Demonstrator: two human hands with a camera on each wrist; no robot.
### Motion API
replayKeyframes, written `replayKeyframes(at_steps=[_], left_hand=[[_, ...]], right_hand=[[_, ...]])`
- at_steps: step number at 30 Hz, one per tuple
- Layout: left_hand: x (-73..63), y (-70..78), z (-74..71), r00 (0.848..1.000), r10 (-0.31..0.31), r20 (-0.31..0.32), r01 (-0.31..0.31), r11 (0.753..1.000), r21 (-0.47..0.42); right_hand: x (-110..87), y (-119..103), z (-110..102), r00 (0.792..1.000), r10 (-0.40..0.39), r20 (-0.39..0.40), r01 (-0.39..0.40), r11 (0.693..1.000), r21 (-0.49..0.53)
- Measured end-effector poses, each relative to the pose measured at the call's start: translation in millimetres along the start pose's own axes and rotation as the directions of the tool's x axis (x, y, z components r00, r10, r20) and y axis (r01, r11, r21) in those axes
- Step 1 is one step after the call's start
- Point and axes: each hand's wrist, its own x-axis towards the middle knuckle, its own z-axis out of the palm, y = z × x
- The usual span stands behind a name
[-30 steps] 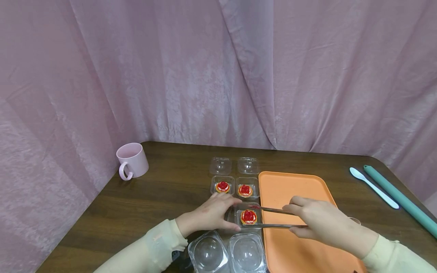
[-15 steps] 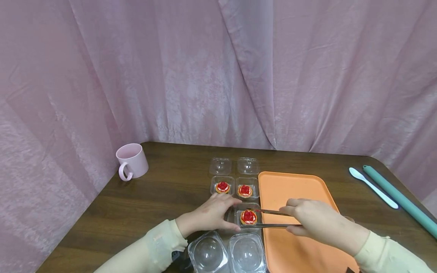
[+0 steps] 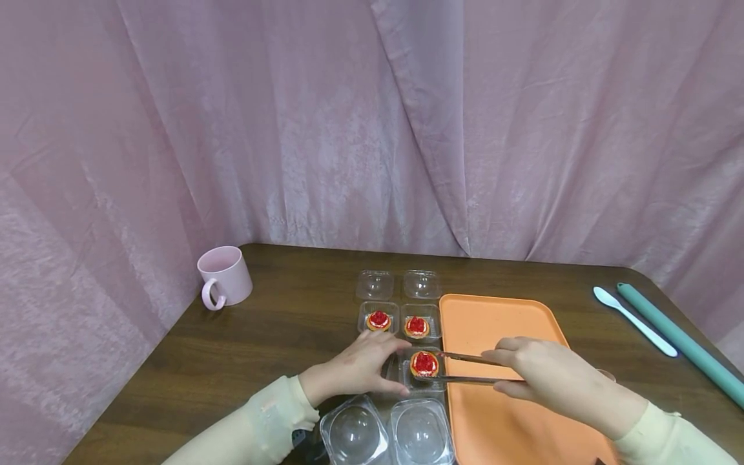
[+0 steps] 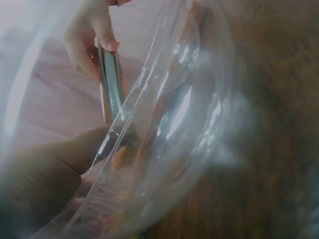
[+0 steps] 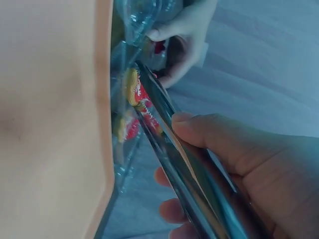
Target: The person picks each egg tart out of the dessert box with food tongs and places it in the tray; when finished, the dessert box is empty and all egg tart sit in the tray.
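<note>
My right hand (image 3: 552, 381) grips metal tongs (image 3: 471, 379), thumb on one arm and fingers on the other. The tong tips straddle a small tart (image 3: 425, 363) with a red topping and white cream, within a clear plastic box (image 3: 405, 376). In the right wrist view the tart (image 5: 132, 87) lies between the tips. My left hand (image 3: 363, 363) holds that box from its left side, thumb at the near corner and fingers at the far one. Close to the left wrist camera, a clear plastic lid (image 4: 184, 114) covers much of the view.
Two more tarts (image 3: 416, 327) in clear boxes stand behind, their lids (image 3: 374, 285) hinged back. Clear domed lids (image 3: 420, 431) lie in front. An orange tray (image 3: 494, 316) is beside the boxes. A pale spatula (image 3: 636, 323), a teal rod (image 3: 677, 336) and a pink mug (image 3: 225, 276) are farther out.
The tong arms have come closer together, and the tart has shifted slightly away from me in the box. My right hand has moved a little to the right. The left hand stays put.
</note>
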Motion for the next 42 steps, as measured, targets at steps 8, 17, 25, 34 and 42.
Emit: replayKeyframes(at_steps=[8,17,25,34,42], left_hand=[[0.9,3.5,0.8,1.0,-0.005,0.019,0.005,1.0,-0.006],[4.2,8.1,2.8,1.0,-0.006,0.024,0.006,1.0,0.009],[3.8,7.4,1.1,1.0,-0.011,0.027,0.011,1.0,0.022],[1.1,5.4,0.0,1.0,-0.013,0.021,0.012,1.0,0.028],[-0.4,2.8,-0.7,1.0,-0.022,0.022,0.021,0.999,0.026]], right_hand=[[-24.0,10,-5,0.988,0.065,-0.141,-0.069,0.997,-0.023],[-57.7,17,-10,0.965,0.23,-0.125,-0.234,0.972,-0.018],[-79.7,29,-5,0.956,0.269,-0.115,-0.275,0.961,-0.034],[-99.4,40,7,0.965,0.169,-0.201,-0.166,0.986,0.031],[-112.0,53,16,0.967,0.129,-0.219,-0.121,0.991,0.052]])
